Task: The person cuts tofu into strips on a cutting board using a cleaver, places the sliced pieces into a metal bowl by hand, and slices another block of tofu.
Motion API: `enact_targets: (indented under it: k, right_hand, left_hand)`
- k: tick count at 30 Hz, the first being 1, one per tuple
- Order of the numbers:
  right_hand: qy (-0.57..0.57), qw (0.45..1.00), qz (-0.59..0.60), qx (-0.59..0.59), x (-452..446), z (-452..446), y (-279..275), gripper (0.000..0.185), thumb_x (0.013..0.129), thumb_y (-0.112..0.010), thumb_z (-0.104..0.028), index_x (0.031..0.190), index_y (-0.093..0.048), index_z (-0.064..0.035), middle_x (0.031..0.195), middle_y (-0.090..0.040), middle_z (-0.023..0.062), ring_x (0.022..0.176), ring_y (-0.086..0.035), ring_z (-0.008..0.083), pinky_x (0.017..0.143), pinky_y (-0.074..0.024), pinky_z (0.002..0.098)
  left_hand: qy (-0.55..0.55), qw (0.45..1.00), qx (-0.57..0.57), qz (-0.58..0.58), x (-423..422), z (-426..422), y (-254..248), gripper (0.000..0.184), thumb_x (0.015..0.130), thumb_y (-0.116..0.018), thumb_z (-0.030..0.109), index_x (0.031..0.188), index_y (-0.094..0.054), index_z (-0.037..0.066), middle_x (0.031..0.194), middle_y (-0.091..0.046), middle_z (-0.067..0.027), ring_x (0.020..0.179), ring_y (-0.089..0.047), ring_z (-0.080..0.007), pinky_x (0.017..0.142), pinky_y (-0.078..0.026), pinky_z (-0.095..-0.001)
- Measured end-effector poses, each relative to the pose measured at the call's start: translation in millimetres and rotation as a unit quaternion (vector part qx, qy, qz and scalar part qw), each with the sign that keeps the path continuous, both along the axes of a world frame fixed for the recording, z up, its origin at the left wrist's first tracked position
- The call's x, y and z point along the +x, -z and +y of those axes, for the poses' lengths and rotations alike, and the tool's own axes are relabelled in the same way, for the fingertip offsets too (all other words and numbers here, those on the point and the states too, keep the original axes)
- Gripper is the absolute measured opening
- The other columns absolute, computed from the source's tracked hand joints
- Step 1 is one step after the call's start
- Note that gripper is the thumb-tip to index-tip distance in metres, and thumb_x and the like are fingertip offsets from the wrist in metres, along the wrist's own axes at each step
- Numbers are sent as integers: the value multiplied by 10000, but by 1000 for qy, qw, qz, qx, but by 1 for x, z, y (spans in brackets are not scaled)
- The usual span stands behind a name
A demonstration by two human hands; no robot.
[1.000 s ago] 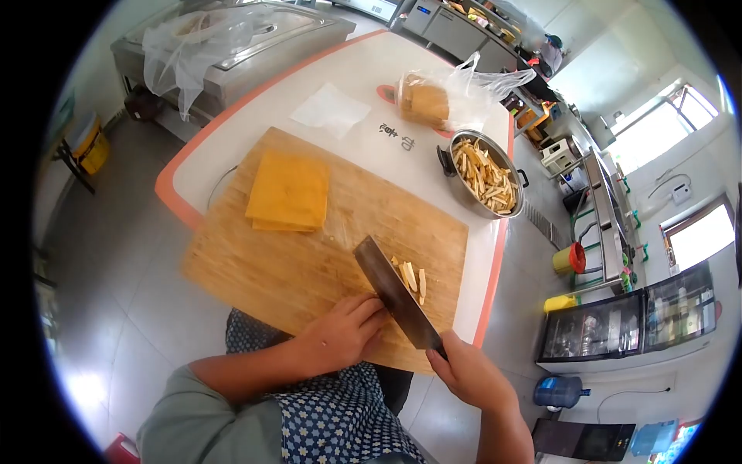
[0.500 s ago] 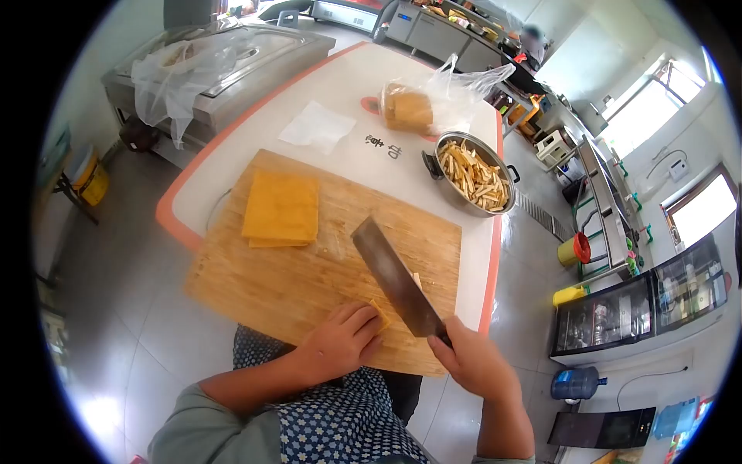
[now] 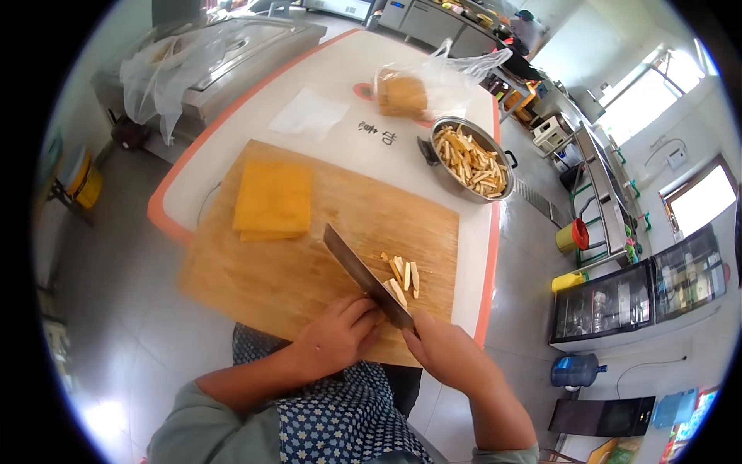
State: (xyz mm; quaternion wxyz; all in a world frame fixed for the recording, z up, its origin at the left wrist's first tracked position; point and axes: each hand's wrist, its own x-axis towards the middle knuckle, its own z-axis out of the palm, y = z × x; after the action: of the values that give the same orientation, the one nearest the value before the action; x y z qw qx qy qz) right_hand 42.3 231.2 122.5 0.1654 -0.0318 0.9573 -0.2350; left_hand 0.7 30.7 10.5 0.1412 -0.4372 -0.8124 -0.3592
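My right hand (image 3: 448, 349) grips the handle of a cleaver (image 3: 363, 272), whose blade slants up to the left over the wooden cutting board (image 3: 340, 193). Curled beside the blade, my left hand (image 3: 336, 332) presses down a yellow piece of dried tofu, now mostly hidden by the fingers and the blade. Several cut tofu strips (image 3: 407, 274), pale inside with yellow edges, lie right of the blade. Toward the board's far left rests a stack of square yellow dried tofu slabs (image 3: 274, 197).
Behind the board's right corner stands a metal pot (image 3: 473, 193) full of strips. A plastic bag (image 3: 456, 81) with more yellow slabs and a white sheet (image 3: 309, 114) lie on the white table (image 3: 255, 127). A person (image 3: 528, 35) is at the far counter.
The cleaver has swung left and down against my left fingers, its blade turning more edge-on. Cut strips formerly hidden behind it now show. The view has shifted slightly.
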Motion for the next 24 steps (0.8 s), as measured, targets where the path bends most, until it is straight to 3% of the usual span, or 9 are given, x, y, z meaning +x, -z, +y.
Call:
enact_targets:
  k: [8,10,17,24]
  right_hand:
    - [45,995,21,-87,-7,15,-9,294,1024,-599,-282,1045,-518,0,899,-646,277,886,-624,484,738,-484,500]
    - [34,998,10,-43,6,20,-10,313,1031,-579,-303,1002,-471,-10,845,-647,273,815,-623,495,694,-472,551]
    - [32,995,-93,27,25,19,-21,314,1026,-591,-299,978,-467,-15,795,-626,257,795,-626,480,676,-473,542]
    - [-4,1000,-25,16,-5,1,-4,271,1027,-591,-254,1027,-520,7,834,-647,260,791,-624,477,677,-479,508]
  left_hand:
    - [-52,999,16,-6,7,-5,0,261,891,-694,158,1093,-671,-5,1175,-622,-147,1157,-596,-333,967,-507,-427]
    - [-53,998,13,-7,8,-4,1,273,892,-692,162,1107,-670,-5,1180,-622,-144,1158,-597,-329,964,-505,-425]
    - [-36,999,28,-6,4,-5,1,322,885,-689,146,1159,-661,-21,1177,-630,-156,1147,-599,-329,962,-500,-419]
    - [-24,999,31,-1,2,-2,1,302,843,-705,117,1113,-672,-16,1152,-637,-172,1126,-603,-343,952,-502,-418]
